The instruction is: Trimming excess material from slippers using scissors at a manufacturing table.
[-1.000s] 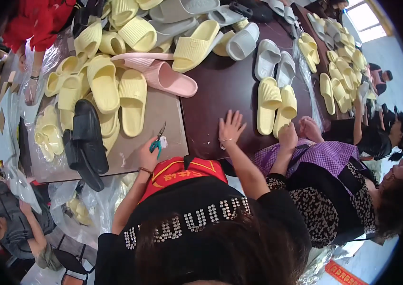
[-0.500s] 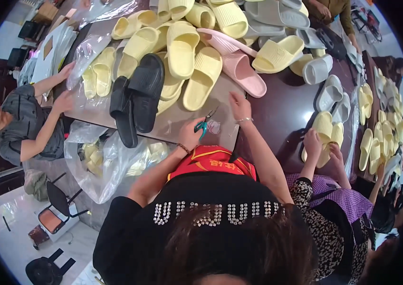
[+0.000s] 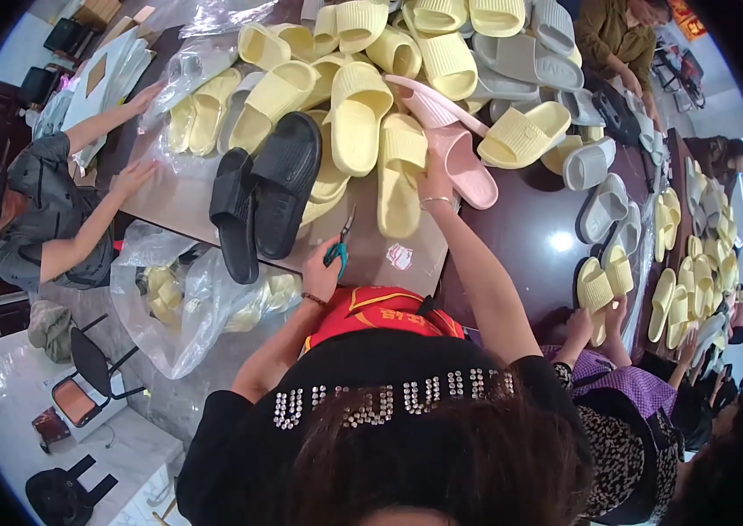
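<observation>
My left hand (image 3: 322,273) is closed around a pair of scissors (image 3: 336,252) with teal handles, blades pointing toward the slippers. My right hand (image 3: 435,186) grips the side of a pale yellow slipper (image 3: 400,197) at the near edge of the pile; its fingertips are partly hidden. Just to the right of that hand lies a pink slipper (image 3: 468,171). Between my hands, a small white and red paper piece (image 3: 399,256) rests on the table. A pair of black slippers (image 3: 286,188) lies to the left, overhanging the table's edge.
More yellow and grey slippers (image 3: 520,66) heap across the table (image 3: 494,272). A clear plastic bag (image 3: 161,337) with yellow slippers hangs at the left edge. At left a person's hands (image 3: 133,178) rest near plastic wrap. To the right another person handles yellow slippers (image 3: 595,287).
My right hand has moved onto the yellow slipper, which has turned and come nearer. My left hand with the scissors has shifted left, away from the paper piece.
</observation>
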Demonstrator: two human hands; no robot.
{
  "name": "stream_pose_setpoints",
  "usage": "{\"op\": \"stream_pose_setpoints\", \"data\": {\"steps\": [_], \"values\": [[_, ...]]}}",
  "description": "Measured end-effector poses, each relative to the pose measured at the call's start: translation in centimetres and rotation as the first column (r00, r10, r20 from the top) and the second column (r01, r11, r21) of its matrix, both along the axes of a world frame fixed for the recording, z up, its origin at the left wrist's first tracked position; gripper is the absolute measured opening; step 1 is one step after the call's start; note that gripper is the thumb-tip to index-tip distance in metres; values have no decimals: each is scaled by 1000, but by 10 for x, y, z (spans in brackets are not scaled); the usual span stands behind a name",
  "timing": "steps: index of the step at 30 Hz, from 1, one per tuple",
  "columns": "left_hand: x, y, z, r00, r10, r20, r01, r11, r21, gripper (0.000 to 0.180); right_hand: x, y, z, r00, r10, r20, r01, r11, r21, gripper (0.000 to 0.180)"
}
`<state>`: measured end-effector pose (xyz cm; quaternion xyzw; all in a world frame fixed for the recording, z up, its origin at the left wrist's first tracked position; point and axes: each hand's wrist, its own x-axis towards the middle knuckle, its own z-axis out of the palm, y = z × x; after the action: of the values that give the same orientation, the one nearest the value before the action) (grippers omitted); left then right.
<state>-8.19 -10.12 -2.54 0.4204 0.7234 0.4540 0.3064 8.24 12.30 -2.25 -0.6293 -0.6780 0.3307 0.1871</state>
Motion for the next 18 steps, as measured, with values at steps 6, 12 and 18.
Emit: {"op": "stream_pose_setpoints", "data": {"steps": [6,12,18], "values": [[-3,8,-12,980,-118,-161,114,993,-32,35,92,-38,-13,985,-50,-165,77,984,159,46],[-6,-3,-8,813,-507,-287,517,855,-43,37,164,-77,-21,913,-287,-291,362,897,252,37],[0,7,-9,884,-409,-227,421,907,6,36,166,-85,-8,839,-544,15,529,821,213,24]]}}
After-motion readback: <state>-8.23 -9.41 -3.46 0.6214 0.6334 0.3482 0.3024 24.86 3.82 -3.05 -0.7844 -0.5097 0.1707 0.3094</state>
